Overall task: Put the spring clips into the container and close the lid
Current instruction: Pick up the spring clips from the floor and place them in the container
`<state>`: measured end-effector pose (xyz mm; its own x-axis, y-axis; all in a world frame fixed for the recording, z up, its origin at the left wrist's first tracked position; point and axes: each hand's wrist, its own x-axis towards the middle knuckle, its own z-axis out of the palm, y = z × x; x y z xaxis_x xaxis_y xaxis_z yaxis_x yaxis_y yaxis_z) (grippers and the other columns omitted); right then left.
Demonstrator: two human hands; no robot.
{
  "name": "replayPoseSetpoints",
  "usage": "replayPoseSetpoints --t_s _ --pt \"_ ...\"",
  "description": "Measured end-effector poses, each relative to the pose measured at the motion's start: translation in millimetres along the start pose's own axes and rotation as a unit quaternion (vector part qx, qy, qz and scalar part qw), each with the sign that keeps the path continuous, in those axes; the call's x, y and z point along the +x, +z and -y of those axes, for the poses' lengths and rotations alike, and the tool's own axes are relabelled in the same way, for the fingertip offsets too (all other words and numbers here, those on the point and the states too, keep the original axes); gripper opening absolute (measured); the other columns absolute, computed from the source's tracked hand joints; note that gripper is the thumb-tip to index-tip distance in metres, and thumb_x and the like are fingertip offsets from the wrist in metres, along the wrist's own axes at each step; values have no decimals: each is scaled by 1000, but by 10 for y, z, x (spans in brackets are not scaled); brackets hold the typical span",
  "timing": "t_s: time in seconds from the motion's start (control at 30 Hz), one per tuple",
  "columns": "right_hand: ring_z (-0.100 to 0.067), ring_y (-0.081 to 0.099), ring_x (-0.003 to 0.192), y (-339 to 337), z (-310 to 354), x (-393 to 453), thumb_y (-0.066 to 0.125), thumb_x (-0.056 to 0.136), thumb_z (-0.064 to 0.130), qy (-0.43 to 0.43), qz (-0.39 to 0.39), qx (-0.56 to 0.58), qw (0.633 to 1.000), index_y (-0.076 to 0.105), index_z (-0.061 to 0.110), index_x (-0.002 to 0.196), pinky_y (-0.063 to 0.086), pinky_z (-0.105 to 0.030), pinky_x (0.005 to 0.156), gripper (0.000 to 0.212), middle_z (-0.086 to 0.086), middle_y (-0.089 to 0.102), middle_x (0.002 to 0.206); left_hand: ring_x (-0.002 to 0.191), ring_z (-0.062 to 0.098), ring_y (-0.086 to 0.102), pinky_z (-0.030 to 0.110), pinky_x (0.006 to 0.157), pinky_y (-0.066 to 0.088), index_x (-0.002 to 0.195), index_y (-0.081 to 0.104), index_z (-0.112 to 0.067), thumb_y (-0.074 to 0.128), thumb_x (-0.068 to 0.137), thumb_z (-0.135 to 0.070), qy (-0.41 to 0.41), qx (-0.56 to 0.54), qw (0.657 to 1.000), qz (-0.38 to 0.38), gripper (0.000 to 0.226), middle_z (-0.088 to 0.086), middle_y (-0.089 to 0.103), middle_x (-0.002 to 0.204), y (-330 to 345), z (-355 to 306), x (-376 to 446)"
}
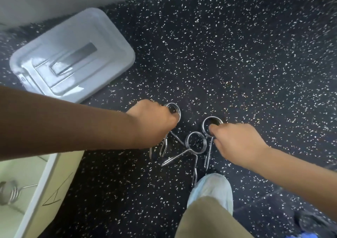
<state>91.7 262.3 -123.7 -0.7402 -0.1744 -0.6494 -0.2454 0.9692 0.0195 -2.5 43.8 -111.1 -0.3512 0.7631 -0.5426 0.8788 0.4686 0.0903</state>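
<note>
Knee and covered shoe [211, 192] nearest me. Step in hand: picking up. My left hand [153, 122] closed on left spring clip [174, 108]; right hand [235, 143] gripping right spring clip [211, 123]; middle spring clip [196, 143] loose on floor [237, 55] between them. Container [45, 179] at lower left, open, one clip inside [11, 192]. Lid [73, 55] on floor near far wall. Next: lift both, carry left, drop in. Hand-drawn "A" on container side; no brand readable.

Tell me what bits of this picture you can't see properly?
- Container: head view, cut off by the left edge and the left arm; how many clips lie inside is unknown.
- Clip under the left hand: mostly covered.
- Right hand: hides its clip's handles.
- Lid: blurred.
</note>
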Motion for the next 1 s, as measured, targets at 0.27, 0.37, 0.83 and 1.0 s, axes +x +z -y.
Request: replayPoseSetpoints --t_s 0.27,0.37,0.83,1.0 --pt "-27 53 64 -10 1 62 49 91 12 -19 18 -117 993 36 20 93 23 -30 45 15 4 51 74 84 28 67 32 54 33 90 45 -21 53 88 -2 -33 37 999 13 20 0 59 81 -49 -92 78" --pt "-26 45 60 -41 -39 57 54 90 12 -10 24 -146 989 41 20 96 16 -31 43 17 6 37 66 85 28 68 33 57 37 90 44 -20 55 87 -2 -28 43 999 8 22 1 68 91 -25 -70 31" --pt "-24 55 68 -550 129 -272 30 103 37 -51 -22 -68 996 35 22 94 42 -33 57 18 6 56 84 53 13 57 35 54 54 100 53 -26 42 98 -44 -109 -122 980 -117 22 -6 55 64 -203 215 -1018" --pt "-21 49 63 -805 386 -348 30 102 38 -66 -50 -56 995 30 26 90 43 -31 55 17 7 47 75 39 -6 37 15 36 27 85 52 -32 57 92 -42 -132 -167 963 -163 14 -16 40 48 -195 265 -1565"
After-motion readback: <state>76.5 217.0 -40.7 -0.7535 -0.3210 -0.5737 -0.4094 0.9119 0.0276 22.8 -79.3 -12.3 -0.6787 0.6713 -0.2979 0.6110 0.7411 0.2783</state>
